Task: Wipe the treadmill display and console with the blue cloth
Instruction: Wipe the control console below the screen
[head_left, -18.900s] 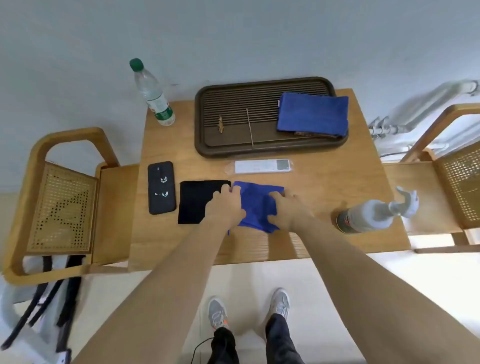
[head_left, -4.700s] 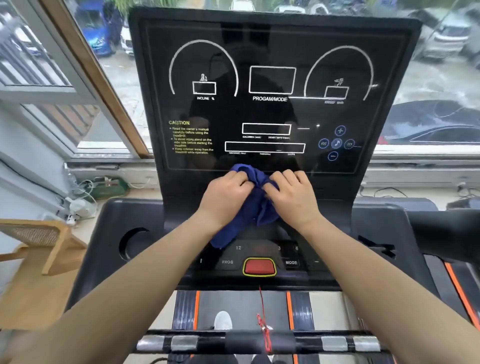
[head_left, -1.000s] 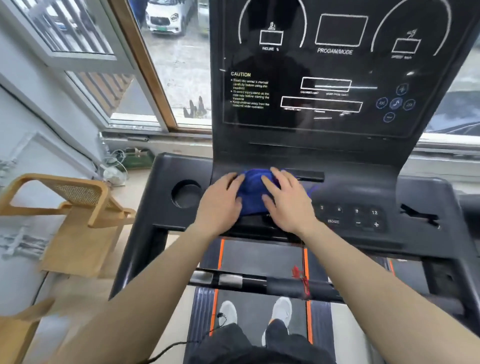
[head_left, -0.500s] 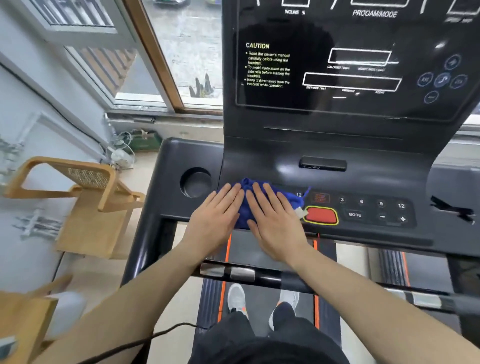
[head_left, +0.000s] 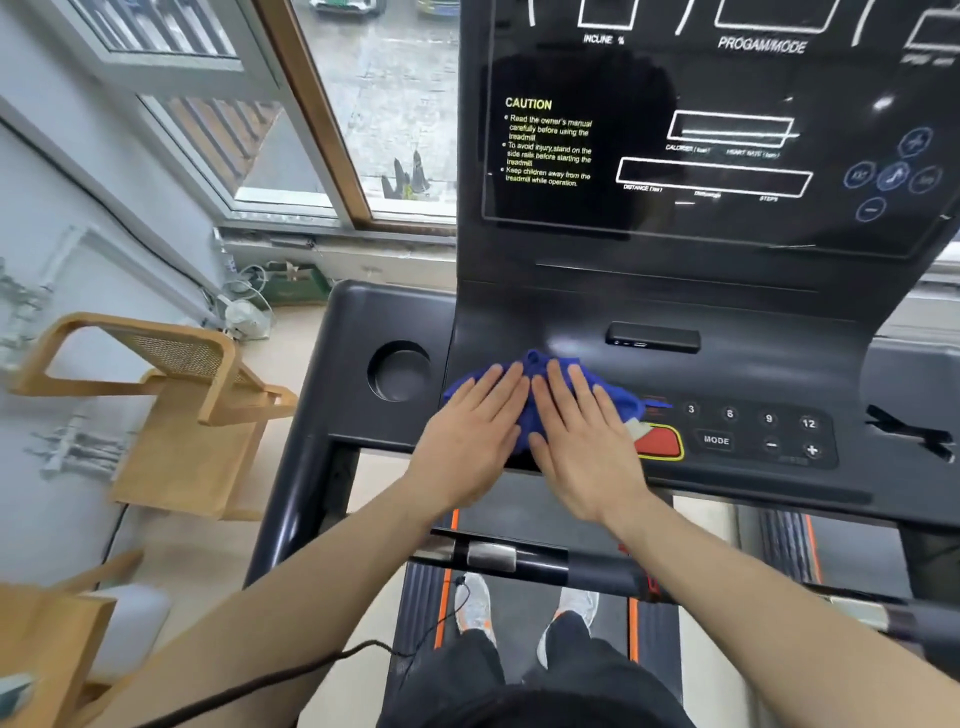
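Left hand (head_left: 470, 434) and right hand (head_left: 584, 444) spread flat, fingers wide, side by side pressing the crumpled blue cloth (head_left: 535, 400) onto the treadmill console (head_left: 727, 374), just left of the red stop button (head_left: 660, 444), below the dark display (head_left: 727, 130), cup holder (head_left: 399, 370) beside the cloth

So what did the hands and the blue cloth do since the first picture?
The crumpled blue cloth was lifted off a wooden table, rubbed along the bottom of the black treadmill display, then slid down onto the button console. The left hand and right hand opened from bunched grips to flat palms. Both hands stayed on the cloth throughout.
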